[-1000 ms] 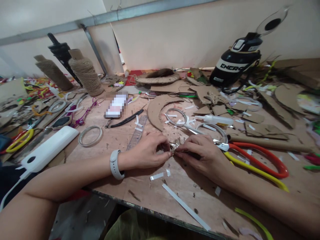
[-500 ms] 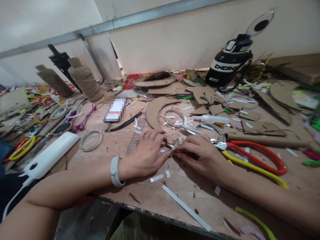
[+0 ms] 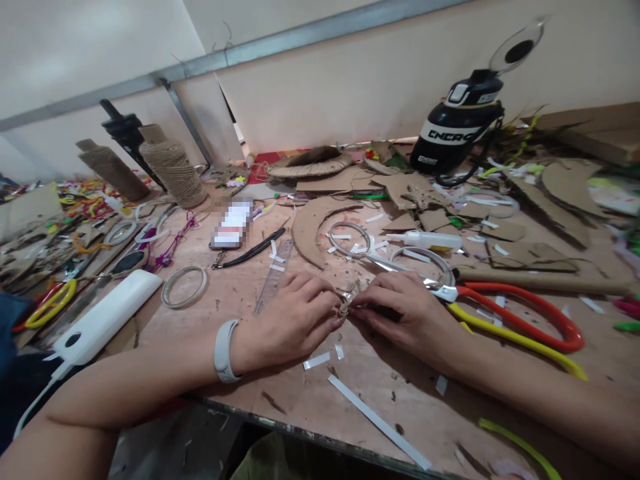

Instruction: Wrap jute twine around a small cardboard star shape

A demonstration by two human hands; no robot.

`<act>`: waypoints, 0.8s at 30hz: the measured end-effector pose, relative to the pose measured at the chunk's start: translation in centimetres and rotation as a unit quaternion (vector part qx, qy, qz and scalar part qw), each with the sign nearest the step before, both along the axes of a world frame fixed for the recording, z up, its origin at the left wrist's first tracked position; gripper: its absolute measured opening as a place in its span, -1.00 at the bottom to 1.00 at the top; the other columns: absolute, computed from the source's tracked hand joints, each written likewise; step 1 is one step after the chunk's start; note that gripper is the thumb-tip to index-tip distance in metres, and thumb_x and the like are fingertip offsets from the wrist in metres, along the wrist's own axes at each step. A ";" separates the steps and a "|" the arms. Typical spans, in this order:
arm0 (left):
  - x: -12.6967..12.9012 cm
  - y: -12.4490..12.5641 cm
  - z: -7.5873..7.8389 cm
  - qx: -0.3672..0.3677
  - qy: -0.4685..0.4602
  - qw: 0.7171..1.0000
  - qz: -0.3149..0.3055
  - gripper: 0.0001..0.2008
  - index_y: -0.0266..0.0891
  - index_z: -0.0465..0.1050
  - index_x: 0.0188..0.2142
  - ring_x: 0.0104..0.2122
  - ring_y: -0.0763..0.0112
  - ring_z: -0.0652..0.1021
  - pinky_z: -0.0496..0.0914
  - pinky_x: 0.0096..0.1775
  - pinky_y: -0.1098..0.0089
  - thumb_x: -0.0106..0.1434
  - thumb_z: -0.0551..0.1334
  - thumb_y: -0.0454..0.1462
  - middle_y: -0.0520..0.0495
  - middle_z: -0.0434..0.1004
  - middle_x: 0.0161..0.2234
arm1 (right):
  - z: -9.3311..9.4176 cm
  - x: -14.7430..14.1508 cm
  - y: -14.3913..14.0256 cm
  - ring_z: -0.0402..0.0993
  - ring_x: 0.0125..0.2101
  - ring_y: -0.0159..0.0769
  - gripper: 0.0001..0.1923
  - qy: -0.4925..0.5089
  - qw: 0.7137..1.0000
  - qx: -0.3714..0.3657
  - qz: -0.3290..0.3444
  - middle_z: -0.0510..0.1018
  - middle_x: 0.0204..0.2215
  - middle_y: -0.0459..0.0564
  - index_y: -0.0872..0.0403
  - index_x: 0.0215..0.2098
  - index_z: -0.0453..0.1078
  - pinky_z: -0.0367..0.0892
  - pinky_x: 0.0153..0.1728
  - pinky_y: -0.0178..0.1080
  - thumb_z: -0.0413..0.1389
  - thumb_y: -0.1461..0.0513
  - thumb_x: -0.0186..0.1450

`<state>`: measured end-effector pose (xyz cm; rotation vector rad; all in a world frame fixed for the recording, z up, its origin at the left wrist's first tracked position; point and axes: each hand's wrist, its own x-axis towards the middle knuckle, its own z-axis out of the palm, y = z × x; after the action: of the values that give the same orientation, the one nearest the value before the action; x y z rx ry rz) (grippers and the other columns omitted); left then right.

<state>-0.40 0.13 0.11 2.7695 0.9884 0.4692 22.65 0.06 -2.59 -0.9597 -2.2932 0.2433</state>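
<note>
Between my hands, just above the table, is a small tangled brown piece [image 3: 346, 304] that looks like knotted twine; its exact shape is mostly covered by my fingers. My left hand [image 3: 295, 317], with a grey band on the wrist, pinches it from the left. From the right, the thumb and fingertips of my right hand [image 3: 403, 310] are closed on the same piece. Large scissors with a red and a yellow handle [image 3: 575, 333] lie beside my right hand, blades pointing away to the left. A clear ruler [image 3: 274, 277] lies beyond my left hand.
Tape rolls [image 3: 184, 305], a white glue gun [image 3: 110, 313], a phone [image 3: 233, 223] and a cardboard crescent [image 3: 306, 233] lie around. Twine spools [image 3: 175, 170] and a black bottle [image 3: 445, 143] stand behind. White strips [image 3: 377, 420] lie near the table's front edge [image 3: 280, 427].
My left fingers have shifted slightly and curled more around the small twine piece, and more of it shows between the hands. My right hand keeps its pinch. The view has moved slightly.
</note>
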 end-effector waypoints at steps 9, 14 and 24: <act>0.4 0.1 -0.5 -0.009 0.031 0.999 0.004 -0.80 -0.24 0.41 -0.21 -0.11 0.23 0.44 0.19 -0.01 0.18 0.42 0.08 -0.20 -0.14 0.52 -0.16 | -0.1 0.0 0.0 0.46 -0.36 -0.27 -0.88 -0.001 1.000 0.009 -0.007 0.53 -0.42 -0.06 0.01 -0.27 0.53 0.20 -0.26 -0.18 0.13 0.28 0.36; 0.6 0.4 -0.4 -0.044 0.019 0.999 0.009 -0.81 -0.20 0.44 -0.20 -0.10 0.24 0.44 0.18 -0.03 0.18 0.41 0.08 -0.20 -0.12 0.51 -0.17 | -0.2 0.0 0.1 0.46 -0.36 -0.28 -0.85 0.002 1.000 0.015 0.000 0.54 -0.41 -0.07 -0.02 -0.28 0.54 0.18 -0.26 -0.19 0.14 0.32 0.33; 0.6 1.0 0.1 -0.101 -0.003 0.995 0.015 -0.85 -0.17 0.48 -0.22 -0.09 0.27 0.42 0.16 0.00 0.20 0.37 0.15 -0.21 -0.06 0.48 -0.17 | -0.1 0.1 0.0 0.45 -0.34 -0.26 -0.85 -0.003 1.000 0.009 -0.004 0.56 -0.39 -0.06 -0.01 -0.27 0.53 0.20 -0.24 -0.18 0.13 0.32 0.35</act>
<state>0.23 1.15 0.19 2.5760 1.0173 0.3603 22.70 0.10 -2.65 -0.9601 -2.2928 0.2158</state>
